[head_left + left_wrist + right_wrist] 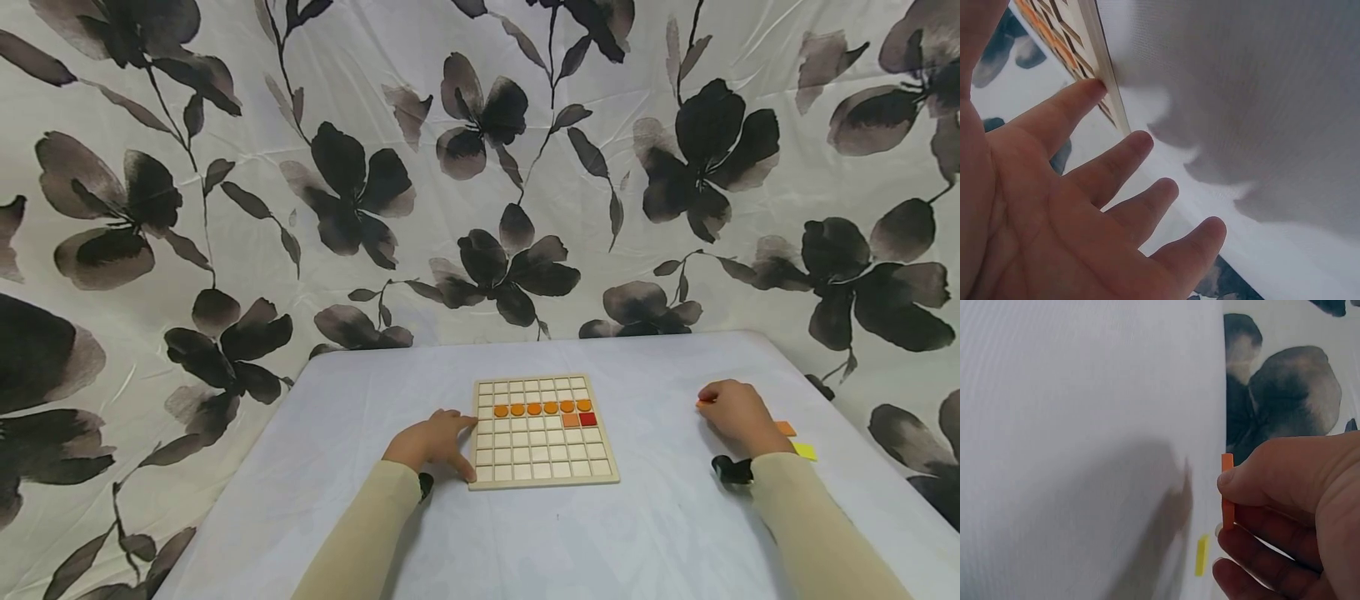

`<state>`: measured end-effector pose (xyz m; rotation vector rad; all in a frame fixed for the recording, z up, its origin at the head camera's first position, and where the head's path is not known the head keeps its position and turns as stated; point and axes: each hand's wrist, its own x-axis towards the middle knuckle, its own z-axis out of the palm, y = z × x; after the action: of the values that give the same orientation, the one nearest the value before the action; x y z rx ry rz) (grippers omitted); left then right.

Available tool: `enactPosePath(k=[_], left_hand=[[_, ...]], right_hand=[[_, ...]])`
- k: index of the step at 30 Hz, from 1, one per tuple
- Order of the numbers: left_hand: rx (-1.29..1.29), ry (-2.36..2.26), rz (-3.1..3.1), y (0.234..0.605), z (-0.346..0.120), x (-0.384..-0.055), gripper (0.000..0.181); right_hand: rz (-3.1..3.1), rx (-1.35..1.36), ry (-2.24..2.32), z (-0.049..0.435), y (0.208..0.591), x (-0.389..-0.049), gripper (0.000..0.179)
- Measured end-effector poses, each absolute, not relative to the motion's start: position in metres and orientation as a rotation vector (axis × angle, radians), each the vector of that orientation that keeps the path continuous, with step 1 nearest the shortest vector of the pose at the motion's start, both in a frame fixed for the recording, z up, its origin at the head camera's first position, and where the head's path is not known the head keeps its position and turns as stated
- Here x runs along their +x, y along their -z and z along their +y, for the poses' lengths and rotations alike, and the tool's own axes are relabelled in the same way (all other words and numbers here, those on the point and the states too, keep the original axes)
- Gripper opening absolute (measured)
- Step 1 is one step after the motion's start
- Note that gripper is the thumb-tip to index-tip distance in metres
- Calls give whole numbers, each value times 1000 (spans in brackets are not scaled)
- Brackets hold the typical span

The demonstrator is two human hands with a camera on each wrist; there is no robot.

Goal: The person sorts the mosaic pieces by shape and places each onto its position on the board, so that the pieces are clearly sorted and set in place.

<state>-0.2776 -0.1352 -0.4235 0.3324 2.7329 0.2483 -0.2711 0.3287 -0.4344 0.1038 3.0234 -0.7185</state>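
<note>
Left hand (427, 440) spreading fingers (1116, 166) against grid board (540, 455) lying between table's (667, 517) side edges; right hand (741, 417) pinching orange tile (1228, 514) toward right edge. Seemingly partway: six discs (534, 409), two squares (572, 421) sitting placed; most cells (540, 439) lying bare.

On my feed the grid board (539, 456) looks like pale, smooth wood, mostly matt. Beneath it I see white cloth (555, 542), matt and finely textured; behind it, creased floral cloth (420, 196) with a soft sheen. The orange discs (534, 409) on it look smooth; the orange tile (1228, 514) held to its right seems matt, plastic or painted wood, I cannot tell.
</note>
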Motion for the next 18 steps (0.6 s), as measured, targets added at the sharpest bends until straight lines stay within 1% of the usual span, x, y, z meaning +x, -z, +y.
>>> enactPosePath(k=[8, 18], left_hand=[[336, -221, 2741, 423, -134, -276, 96], [333, -208, 2744, 423, -134, -276, 96]], right_hand=[[3051, 29, 757, 313, 431, -270, 31], [2988, 12, 819, 296, 432, -277, 30]])
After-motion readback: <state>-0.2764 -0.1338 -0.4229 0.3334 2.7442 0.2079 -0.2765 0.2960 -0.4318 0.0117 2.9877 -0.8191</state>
